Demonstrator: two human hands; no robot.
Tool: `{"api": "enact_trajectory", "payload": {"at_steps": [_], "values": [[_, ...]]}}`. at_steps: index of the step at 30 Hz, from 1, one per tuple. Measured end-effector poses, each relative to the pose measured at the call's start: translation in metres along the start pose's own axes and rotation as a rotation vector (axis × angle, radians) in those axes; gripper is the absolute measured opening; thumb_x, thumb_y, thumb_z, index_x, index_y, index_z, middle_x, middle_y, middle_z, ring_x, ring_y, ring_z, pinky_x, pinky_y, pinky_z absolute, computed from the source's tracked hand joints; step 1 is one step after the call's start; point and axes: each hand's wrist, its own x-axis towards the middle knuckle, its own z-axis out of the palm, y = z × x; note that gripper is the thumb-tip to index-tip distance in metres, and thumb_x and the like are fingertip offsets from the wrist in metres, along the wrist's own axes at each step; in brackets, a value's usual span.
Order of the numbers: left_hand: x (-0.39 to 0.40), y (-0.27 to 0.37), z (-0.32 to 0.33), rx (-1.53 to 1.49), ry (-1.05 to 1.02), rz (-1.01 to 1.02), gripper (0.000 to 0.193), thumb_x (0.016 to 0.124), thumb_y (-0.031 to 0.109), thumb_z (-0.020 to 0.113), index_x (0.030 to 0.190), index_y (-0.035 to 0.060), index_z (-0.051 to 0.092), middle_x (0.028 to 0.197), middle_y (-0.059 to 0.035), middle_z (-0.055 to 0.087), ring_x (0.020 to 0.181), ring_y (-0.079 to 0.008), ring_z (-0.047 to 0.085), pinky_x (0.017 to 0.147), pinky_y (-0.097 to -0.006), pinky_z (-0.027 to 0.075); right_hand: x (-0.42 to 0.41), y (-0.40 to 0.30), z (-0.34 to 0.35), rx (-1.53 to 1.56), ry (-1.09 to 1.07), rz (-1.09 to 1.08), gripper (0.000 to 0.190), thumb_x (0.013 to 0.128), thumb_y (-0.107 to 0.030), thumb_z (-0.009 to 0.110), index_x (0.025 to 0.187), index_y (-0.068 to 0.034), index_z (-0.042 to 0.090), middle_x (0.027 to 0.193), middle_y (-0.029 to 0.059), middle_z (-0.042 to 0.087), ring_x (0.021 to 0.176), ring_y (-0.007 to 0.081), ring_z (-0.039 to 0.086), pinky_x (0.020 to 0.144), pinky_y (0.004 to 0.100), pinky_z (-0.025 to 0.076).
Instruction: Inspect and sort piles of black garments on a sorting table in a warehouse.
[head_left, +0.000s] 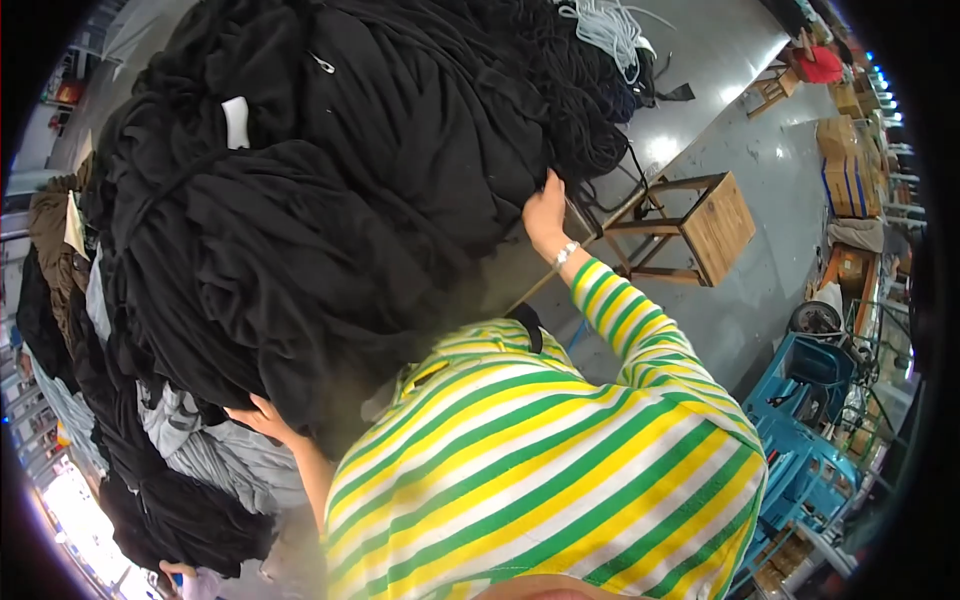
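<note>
A large heap of black fabric (390, 150), apparently garments, spreads before me over a metal table (697, 45). At its lower left edge, my left hand (266, 421) grips the cloth, some fingers hidden beneath a fold. Farther up on the right, my right hand (546, 214) holds the heap's edge near the table rim, its fingertips partly hidden in the cloth. A white tag (235, 122) lies on the black fabric, and a small metallic zipper pull (323, 63) shows above it. Black cords (581, 120) are bunched against the heap's right side.
A light grey cord bundle (611, 34) lies at the top. A wooden stool (716, 229) stands by the table's right edge. Grey garments (217, 450) lie at left, near another person's hand (177, 570). Blue plastic crates (795, 420) and cardboard boxes (844, 165) line the right.
</note>
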Motion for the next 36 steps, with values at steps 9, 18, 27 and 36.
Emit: {"api": "enact_trajectory", "payload": {"at_steps": [9,18,27,36], "values": [[-0.036,0.168,0.062,0.011,-0.049,-0.149,0.058,0.073,0.004,0.053,0.123,-0.0145,0.032,0.114,-0.0281,0.043,0.104,-0.0406,0.046,0.095,-0.0426,0.035,-0.057,0.021,-0.06,0.105,-0.286,-0.253,0.045,0.081,0.009,0.044,0.125,-0.001,0.047,0.12,0.0184,0.047,0.092,0.0289,0.059,0.065,0.0337,0.053],[-0.04,0.148,0.06,0.167,-0.023,0.004,0.059,0.083,0.021,0.058,0.123,-0.0156,0.033,0.114,-0.027,0.041,0.109,-0.0408,0.041,0.098,-0.0443,0.031,0.017,0.025,-0.056,-0.481,-0.537,-1.018,0.03,0.077,-0.017,0.059,0.105,-0.01,0.064,0.113,0.0052,0.056,0.102,0.0272,0.048,0.088,0.0415,0.039],[-0.04,0.142,0.058,0.111,0.049,0.038,0.062,0.081,0.023,0.06,0.123,-0.0153,0.033,0.112,-0.0269,0.043,0.106,-0.0415,0.043,0.095,-0.0449,0.033,0.042,0.019,-0.09,-0.144,-0.505,-1.116,0.03,0.076,-0.02,0.066,0.101,-0.004,0.061,0.106,0.0108,0.057,0.106,0.0297,0.05,0.095,0.0409,0.039],[-0.048,0.131,0.064,0.307,0.112,0.068,0.059,0.081,0.013,0.058,0.129,-0.0116,0.034,0.12,-0.0271,0.043,0.113,-0.0415,0.042,0.101,-0.0442,0.031,0.145,-0.059,-0.038,-0.006,-0.039,-0.468,0.037,0.082,-0.029,0.064,0.104,0.001,0.059,0.1,0.0189,0.061,0.092,0.0373,0.059,0.08,0.0411,0.048]]}}
